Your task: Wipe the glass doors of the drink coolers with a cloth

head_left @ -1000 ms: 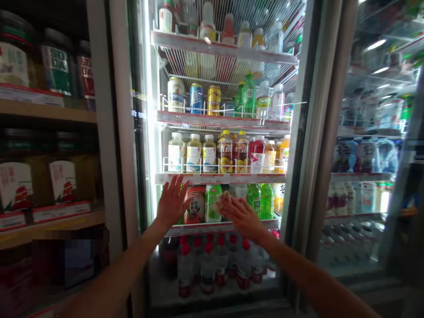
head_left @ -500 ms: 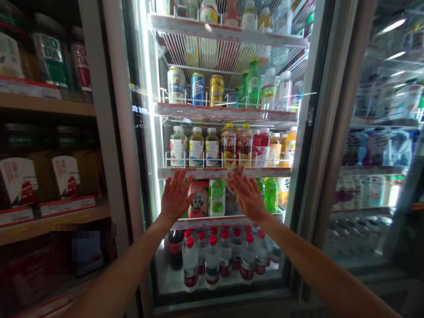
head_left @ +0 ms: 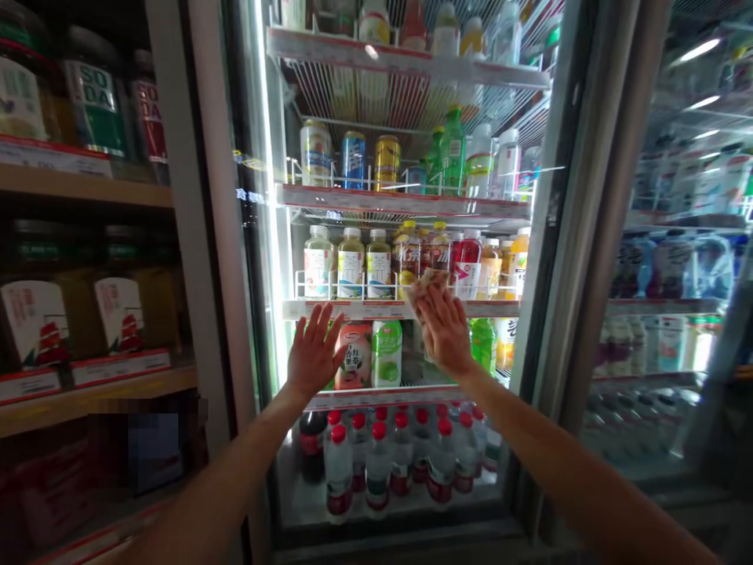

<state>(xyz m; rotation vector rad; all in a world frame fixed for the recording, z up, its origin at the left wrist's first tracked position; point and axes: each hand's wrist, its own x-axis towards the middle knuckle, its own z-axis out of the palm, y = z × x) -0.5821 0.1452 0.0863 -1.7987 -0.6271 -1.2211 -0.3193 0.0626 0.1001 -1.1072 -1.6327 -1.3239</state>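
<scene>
The right hand [head_left: 444, 323] has its grip stretched flat over a crumpled beige cloth [head_left: 427, 282], which is against the clear glass fridge door [head_left: 250, 243]. The left hand [head_left: 314, 357] is flat, fingers spread, at the same door.

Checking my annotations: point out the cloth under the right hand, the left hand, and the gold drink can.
Cloth [head_left: 434, 277]: head view, on its exposed upper edge.
Left hand [head_left: 311, 359]: head view, on the back of the hand.
Gold drink can [head_left: 387, 160]: head view, middle of its front.
</scene>
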